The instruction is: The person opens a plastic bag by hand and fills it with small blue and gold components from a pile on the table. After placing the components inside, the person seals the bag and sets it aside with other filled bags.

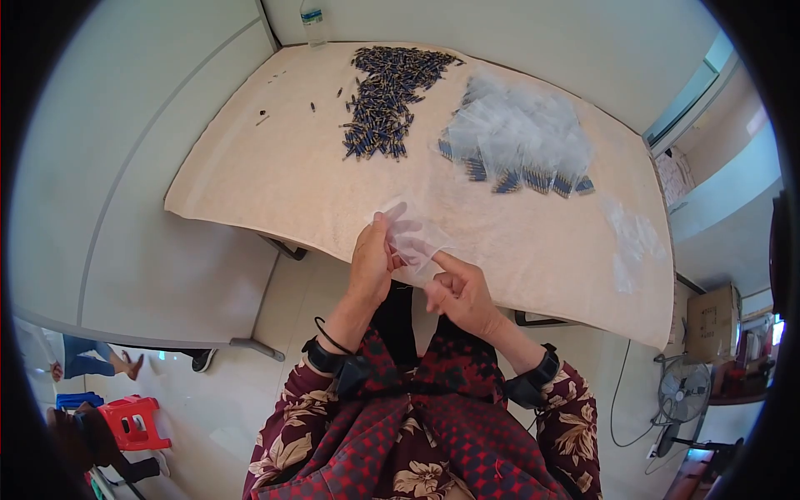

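Observation:
My left hand (371, 260) holds a small clear plastic bag (423, 243) above the front edge of the cloth-covered table; some of its fingers show through the film. From the other side, my right hand (468, 298) meets the bag with its index finger stretched against the film and its other fingers curled in. Farther back on the table lies a loose heap of small dark-blue and gold pen-like pieces (379, 117). To the right of it, a pile of filled clear bags (521, 125) shows rows of the same pieces at their lower ends.
Flat clear bags (633, 242) lie on the right of the cream tablecloth (275, 183). A few stray pieces (312, 107) are at the left. A bottle (313, 27) stands at the back. A fan (683, 390) is on the right, a red stool (133, 421) and another person's legs (92, 357) on the left.

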